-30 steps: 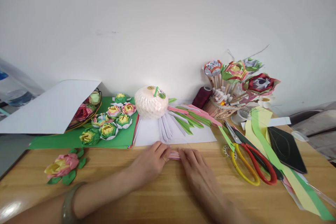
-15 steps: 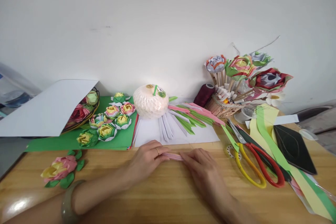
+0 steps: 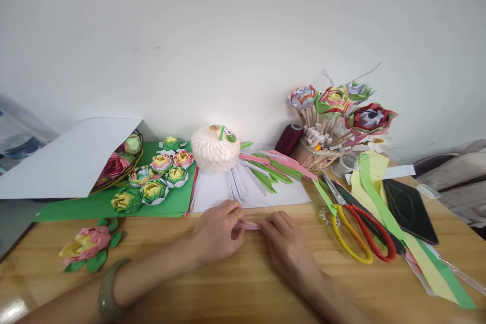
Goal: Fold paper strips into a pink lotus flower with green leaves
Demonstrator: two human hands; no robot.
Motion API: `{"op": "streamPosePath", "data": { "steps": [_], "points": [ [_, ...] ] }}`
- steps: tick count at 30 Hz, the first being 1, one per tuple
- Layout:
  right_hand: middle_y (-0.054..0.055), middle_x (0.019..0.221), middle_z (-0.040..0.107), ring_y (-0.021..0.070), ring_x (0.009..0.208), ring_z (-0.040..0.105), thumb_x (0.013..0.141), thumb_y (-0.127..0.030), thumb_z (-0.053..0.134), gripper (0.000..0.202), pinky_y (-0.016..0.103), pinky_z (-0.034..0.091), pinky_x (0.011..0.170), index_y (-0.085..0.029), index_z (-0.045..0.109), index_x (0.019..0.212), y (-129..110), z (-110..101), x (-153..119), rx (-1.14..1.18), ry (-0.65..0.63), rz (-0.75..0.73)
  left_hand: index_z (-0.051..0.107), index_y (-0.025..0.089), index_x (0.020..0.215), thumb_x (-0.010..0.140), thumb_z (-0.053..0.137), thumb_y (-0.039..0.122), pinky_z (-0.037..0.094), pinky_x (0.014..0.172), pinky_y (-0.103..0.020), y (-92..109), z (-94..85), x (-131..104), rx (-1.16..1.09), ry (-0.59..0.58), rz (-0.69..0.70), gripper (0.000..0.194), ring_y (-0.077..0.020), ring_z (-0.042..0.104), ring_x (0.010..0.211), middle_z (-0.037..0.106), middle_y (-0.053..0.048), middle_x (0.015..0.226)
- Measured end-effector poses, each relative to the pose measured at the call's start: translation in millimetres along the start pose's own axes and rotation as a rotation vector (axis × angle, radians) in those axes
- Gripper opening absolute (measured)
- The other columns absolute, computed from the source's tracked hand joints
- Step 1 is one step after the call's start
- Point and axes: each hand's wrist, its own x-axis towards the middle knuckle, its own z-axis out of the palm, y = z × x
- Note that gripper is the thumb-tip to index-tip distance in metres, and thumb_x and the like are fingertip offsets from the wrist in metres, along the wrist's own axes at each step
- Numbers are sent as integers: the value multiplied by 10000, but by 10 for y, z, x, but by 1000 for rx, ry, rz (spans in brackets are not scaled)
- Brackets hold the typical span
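A small folded strip of pink paper (image 3: 251, 226) spans the gap between my two hands, just above the wooden table (image 3: 212, 293). My left hand (image 3: 222, 230), with a ring and a bangle, pinches its left end between thumb and fingers. Its right end is held in the closed fingers of my right hand (image 3: 284, 240). Behind the hands, folded white strips (image 3: 237, 182) and pink and green strips (image 3: 281, 164) lie fanned out on white paper (image 3: 216, 203). A round white foam-netted object (image 3: 215, 154) with a green band sits at the back of that paper.
Yellow-and-red-handled scissors (image 3: 355, 233) lie on the right beside paper strips (image 3: 383, 207) and a black tablet (image 3: 412, 210). Paper flowers on sticks fill a basket (image 3: 315, 157) next to a maroon thread spool (image 3: 290, 139). Folded flowers (image 3: 155, 190) rest on green paper; a pink flower (image 3: 87, 245) is nearer.
My left fingers have curled more around the paper strip, and less of it shows between the hands. The camera view has shifted slightly, so things on the right appear farther left.
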Motion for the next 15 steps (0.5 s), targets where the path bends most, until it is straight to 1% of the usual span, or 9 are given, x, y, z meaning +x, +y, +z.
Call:
{"op": "streamPosePath", "data": {
  "steps": [2,4,6,8,10,11,13,14,15],
  "points": [
    [94,825,550,217,751,463,790,-15,401,264,341,422,627,-126,580,949,-23,-55,7,-21,-6,-21,574,150,853,718,577,224,456,656,-311,59,-19,7,89,-15,36,153,-193,541,775,598,-49,848],
    [97,837,553,221,759,466,798,-41,438,229,345,426,631,-118,573,966,-60,-131,25,-44,-36,-35,582,150,909,765,558,291,457,664,-337,103,-31,11,181,-19,121,203,-219,538,807,608,-58,847],
    [94,823,552,221,757,470,810,-41,429,220,346,428,638,-118,583,947,-99,-219,60,-74,-64,-53,607,153,838,834,469,254,442,626,-320,133,-45,20,233,-15,194,171,-210,533,769,607,-59,779],
    [89,794,550,218,738,475,825,-35,384,259,343,428,626,-135,602,921,-122,-317,112,-105,-56,-68,620,159,727,864,410,207,417,587,-290,152,-74,48,180,3,188,255,-182,522,701,593,-49,701],
    [83,803,564,215,740,493,844,-64,382,272,345,437,634,-165,613,946,-113,-420,173,-82,-48,-67,637,167,696,847,455,218,402,590,-273,161,-122,100,-8,29,76,242,-159,515,668,587,-33,669],
    [80,834,576,213,765,509,853,-96,407,256,348,446,660,-181,608,987,-96,-470,203,-33,-31,-46,649,173,702,822,502,228,399,602,-268,160,-150,133,-150,34,-14,198,-149,516,662,588,-22,662],
    [85,960,580,211,865,531,845,-197,498,288,352,459,742,-202,549,1129,-49,-555,257,166,54,48,647,160,645,726,622,254,384,586,-255,150,-199,206,-519,32,-235,126,-130,508,617,584,-4,627],
    [84,1012,568,210,903,531,826,-262,544,363,352,458,771,-218,513,1184,-27,-584,281,285,94,117,641,150,629,675,668,274,368,549,-243,143,-216,240,-741,3,-330,136,-120,497,580,573,6,593],
    [75,1017,561,205,898,534,805,-323,573,422,348,461,770,-233,497,1210,-9,-602,304,413,119,191,635,141,616,626,706,286,345,515,-233,136,-225,270,-970,-25,-414,162,-107,480,541,560,17,560]
  ]
}}
